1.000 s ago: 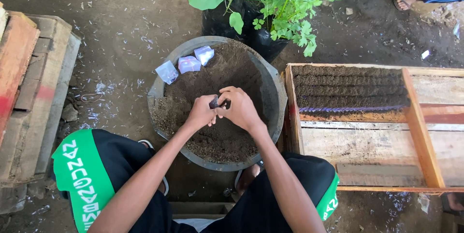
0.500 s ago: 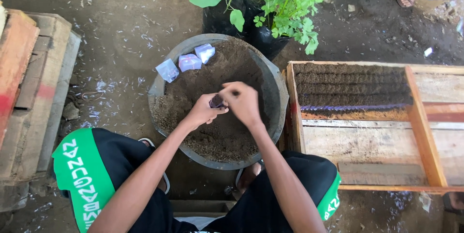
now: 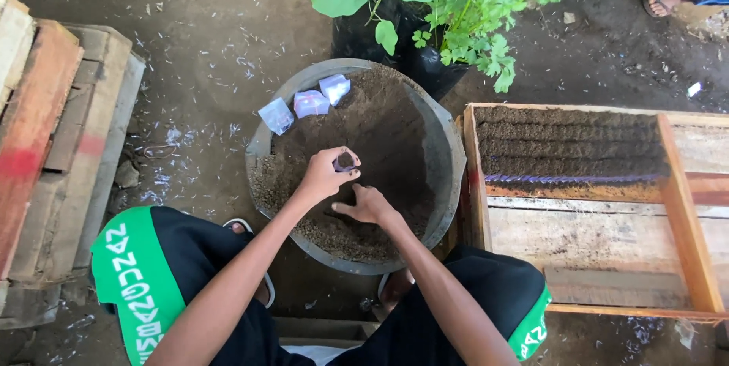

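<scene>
A round grey basin heaped with dark soil sits on the ground in front of me. My left hand holds a small soil-filled plastic pouch upright over the middle of the basin. Just below it, my right hand is lowered onto the soil, fingers digging in. Three small clear plastic packets lie at the basin's far left rim.
A wooden tray at the right holds rows of filled soil pouches along its far side. Green seedlings in black bags stand behind the basin. Stacked wooden boards lie at the left. Another person's sandalled foot shows top right.
My right hand left the pouch and dropped down onto the soil. The left hand kept the pouch, now held alone. The view shifted slightly.
</scene>
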